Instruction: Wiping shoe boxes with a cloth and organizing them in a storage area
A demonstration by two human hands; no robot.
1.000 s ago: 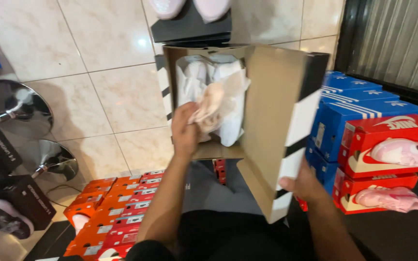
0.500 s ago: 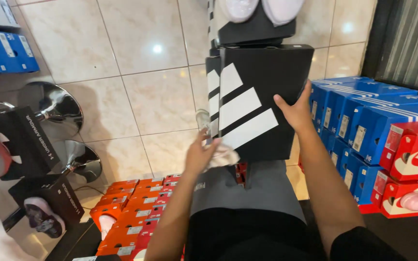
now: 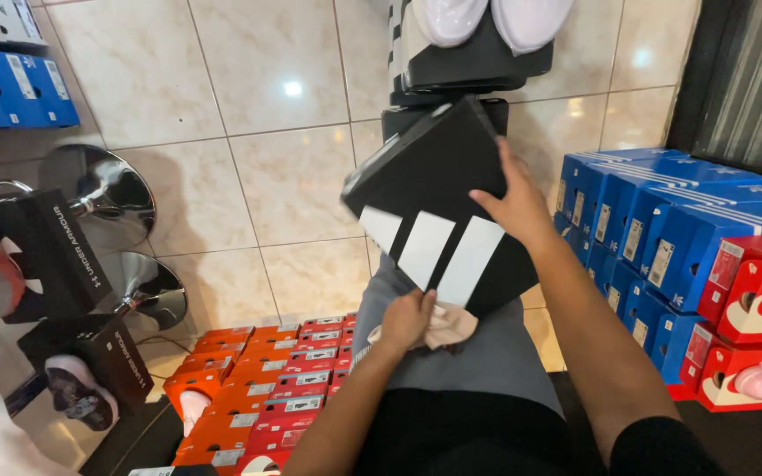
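- Left hand point(image 3: 407, 319) pinches crumpled pale tissue paper point(image 3: 447, 328) over the lap — soft, light, easily torn.
- Right hand point(image 3: 515, 204), fingers spread flat, steadies the tilted black shoebox point(image 3: 438, 211) above — stiff card, likely light; best gripped at its edges.

The person wears a black short-sleeved top, its sleeve edge showing at the right upper arm, over grey shorts, and both forearms and hands are bare.
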